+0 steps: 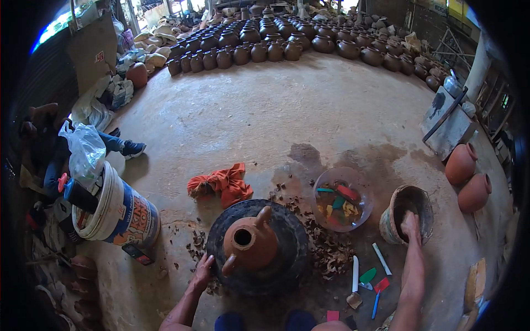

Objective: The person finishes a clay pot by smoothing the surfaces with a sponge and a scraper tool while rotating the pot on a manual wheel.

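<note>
A brown clay jug [249,243] with a spout and handle stands on a dark round turntable [287,259] on the floor in front of me. My left hand [202,271] rests on the turntable's left edge, fingers spread, holding nothing. My right hand [410,225] reaches down into a clay-smeared bucket [425,207] at the right; its fingers are hidden inside. A clear bowl [323,185] with coloured tools and murky water sits between jug and bucket.
Loose tools [366,276] and clay shavings [331,251] lie right of the turntable. An orange rag [223,183] lies behind it, a white bucket [118,212] at left, two clay pots [466,176] at right. Rows of dark pots [287,38] line the far floor. A seated person [61,149] is at far left.
</note>
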The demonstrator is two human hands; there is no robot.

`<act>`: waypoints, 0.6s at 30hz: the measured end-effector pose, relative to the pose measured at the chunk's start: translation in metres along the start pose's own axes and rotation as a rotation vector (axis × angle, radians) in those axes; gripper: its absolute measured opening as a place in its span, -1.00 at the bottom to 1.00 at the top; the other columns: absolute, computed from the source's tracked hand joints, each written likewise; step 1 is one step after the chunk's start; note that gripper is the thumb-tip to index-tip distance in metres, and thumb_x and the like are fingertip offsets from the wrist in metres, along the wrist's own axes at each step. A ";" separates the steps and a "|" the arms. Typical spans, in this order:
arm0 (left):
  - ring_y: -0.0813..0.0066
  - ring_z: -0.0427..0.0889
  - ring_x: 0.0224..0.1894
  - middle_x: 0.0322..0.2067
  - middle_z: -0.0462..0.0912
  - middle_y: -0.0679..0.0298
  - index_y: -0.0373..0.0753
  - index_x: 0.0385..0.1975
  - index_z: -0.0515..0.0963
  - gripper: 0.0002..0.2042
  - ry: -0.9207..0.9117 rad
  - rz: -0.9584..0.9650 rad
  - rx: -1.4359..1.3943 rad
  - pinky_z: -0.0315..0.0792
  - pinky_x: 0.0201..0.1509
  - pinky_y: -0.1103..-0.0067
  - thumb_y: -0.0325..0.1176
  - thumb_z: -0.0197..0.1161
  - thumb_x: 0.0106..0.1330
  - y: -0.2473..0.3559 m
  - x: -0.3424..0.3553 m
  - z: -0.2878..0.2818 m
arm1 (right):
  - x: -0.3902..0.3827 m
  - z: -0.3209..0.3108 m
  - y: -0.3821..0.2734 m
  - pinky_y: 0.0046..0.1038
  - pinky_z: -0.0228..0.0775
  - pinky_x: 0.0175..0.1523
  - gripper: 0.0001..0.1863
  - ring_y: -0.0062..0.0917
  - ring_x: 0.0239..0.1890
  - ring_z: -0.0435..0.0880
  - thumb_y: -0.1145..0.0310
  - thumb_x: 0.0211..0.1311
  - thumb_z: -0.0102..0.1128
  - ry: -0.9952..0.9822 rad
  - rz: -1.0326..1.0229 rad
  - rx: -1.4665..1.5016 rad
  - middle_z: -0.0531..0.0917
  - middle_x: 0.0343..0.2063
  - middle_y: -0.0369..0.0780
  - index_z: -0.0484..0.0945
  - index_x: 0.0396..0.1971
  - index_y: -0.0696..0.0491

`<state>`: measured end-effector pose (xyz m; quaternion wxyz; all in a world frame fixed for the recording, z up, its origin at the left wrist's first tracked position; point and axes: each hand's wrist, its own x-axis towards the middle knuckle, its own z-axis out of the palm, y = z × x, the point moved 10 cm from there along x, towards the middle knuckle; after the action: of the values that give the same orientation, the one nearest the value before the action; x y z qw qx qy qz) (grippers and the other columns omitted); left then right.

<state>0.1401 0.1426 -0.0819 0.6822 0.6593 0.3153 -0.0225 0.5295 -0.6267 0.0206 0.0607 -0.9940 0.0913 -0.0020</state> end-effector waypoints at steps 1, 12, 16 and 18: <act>0.30 0.48 0.36 0.36 0.51 0.20 -0.19 0.50 0.31 -0.46 -0.001 -0.002 0.003 0.43 0.35 0.38 -0.11 0.05 0.62 0.003 -0.003 0.003 | -0.004 -0.016 -0.010 -0.02 0.62 0.01 -0.73 0.05 -0.11 0.79 0.48 0.09 0.30 -0.012 0.027 0.029 0.77 -0.21 0.13 0.69 -0.16 0.15; 0.32 0.61 0.16 0.25 0.58 0.26 -0.09 0.52 0.26 -0.43 0.004 -0.072 -0.036 0.56 -0.08 0.32 -0.04 0.07 0.60 -0.013 -0.005 0.003 | -0.011 -0.076 -0.016 -0.01 0.54 -0.06 -0.74 0.04 -0.14 0.77 0.51 0.08 0.27 0.462 -0.172 0.210 0.73 -0.25 0.18 0.62 -0.18 0.20; 0.39 0.66 0.04 0.20 0.62 0.28 -0.06 0.50 0.28 -0.48 0.015 -0.117 -0.085 0.61 -0.21 0.37 -0.06 0.06 0.62 0.005 -0.022 0.012 | -0.025 -0.051 -0.023 -0.03 0.55 -0.11 -0.77 0.05 -0.20 0.78 0.55 0.14 0.21 0.259 -0.019 0.368 0.73 -0.35 0.14 0.66 -0.18 0.17; 0.35 0.60 0.18 0.23 0.58 0.23 -0.22 0.46 0.31 -0.51 0.083 -0.201 -0.122 0.54 0.18 0.40 -0.15 0.07 0.64 0.025 -0.034 0.026 | -0.020 -0.043 -0.013 -0.04 0.55 -0.16 -0.84 0.03 -0.28 0.79 0.49 0.24 0.24 0.215 -0.041 0.396 0.73 -0.43 0.09 0.70 -0.21 0.14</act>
<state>0.1345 0.1086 -0.0463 0.7018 0.5820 0.4084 -0.0442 0.5115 -0.6154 0.0655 0.2445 -0.9584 0.0749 -0.1269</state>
